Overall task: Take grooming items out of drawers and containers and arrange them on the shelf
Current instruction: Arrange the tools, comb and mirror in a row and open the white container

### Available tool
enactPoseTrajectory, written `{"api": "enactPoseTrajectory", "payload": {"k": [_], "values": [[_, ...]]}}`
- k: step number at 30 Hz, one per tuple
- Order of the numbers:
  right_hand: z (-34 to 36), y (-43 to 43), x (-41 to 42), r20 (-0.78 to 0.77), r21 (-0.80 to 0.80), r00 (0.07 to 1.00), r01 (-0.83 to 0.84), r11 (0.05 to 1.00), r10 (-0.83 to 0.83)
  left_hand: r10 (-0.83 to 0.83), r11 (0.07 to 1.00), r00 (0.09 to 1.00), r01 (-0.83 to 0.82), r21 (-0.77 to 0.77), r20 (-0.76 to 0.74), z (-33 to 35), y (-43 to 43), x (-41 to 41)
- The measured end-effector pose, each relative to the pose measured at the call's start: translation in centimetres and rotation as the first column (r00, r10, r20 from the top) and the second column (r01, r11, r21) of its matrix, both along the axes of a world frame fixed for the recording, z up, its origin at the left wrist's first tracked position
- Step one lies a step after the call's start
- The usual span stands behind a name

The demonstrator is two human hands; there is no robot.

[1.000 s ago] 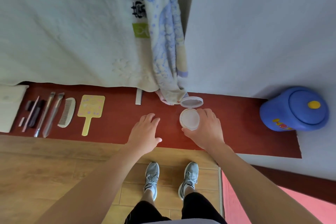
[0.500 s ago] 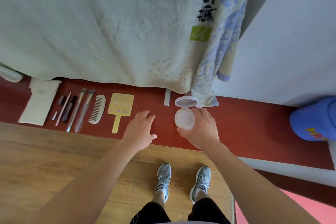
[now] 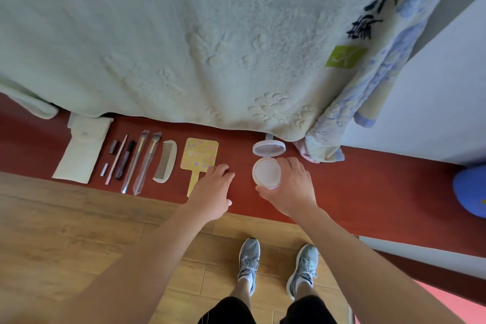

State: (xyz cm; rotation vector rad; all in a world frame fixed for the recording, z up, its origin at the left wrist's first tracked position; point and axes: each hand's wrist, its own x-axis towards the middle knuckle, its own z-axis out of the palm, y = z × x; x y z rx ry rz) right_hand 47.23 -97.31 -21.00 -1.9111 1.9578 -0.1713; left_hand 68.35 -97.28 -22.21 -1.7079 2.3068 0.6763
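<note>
On the red shelf [image 3: 368, 181] lies a row of grooming items: a cream pouch [image 3: 81, 151], small dark sticks and a pencil [image 3: 119, 159], two wrapped brushes [image 3: 143, 162], a pale comb [image 3: 165, 160] and a yellow hand mirror [image 3: 198, 159]. An open white compact [image 3: 267, 169] stands to the right of them, lid up. My right hand [image 3: 292, 187] grips the compact's base from the right and the front. My left hand [image 3: 213, 192] hovers over the shelf beside the mirror's handle, fingers loosely bent, holding nothing.
A pale green blanket [image 3: 184, 34] hangs over the back of the shelf, with a blue-patterned cloth [image 3: 342, 129] at its right corner. A blue lidded tub [image 3: 470, 192] stands at the far right. Wooden floor [image 3: 79, 231] and my shoes are below.
The view has swung left, showing more of the item row and less of the blue tub. Both hands moved left along the shelf; the compact now stands closer to the yellow mirror.
</note>
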Motion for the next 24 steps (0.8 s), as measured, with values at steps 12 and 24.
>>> {"api": "enactPoseTrajectory", "payload": {"k": [12,24], "values": [[-1.0,-1.4,2.5,0.009,0.005,1.0,0.021,1.0,-0.021,-0.007,1.0,0.998,0.006,-0.015,-0.056,-0.3,0.4,1.0],[-2.5,-1.5,5.3,0.001,0.02,1.0,0.017,1.0,-0.017,0.025,0.997,0.997,-0.031,-0.071,-0.079,-0.5,1.7,2.3]]}}
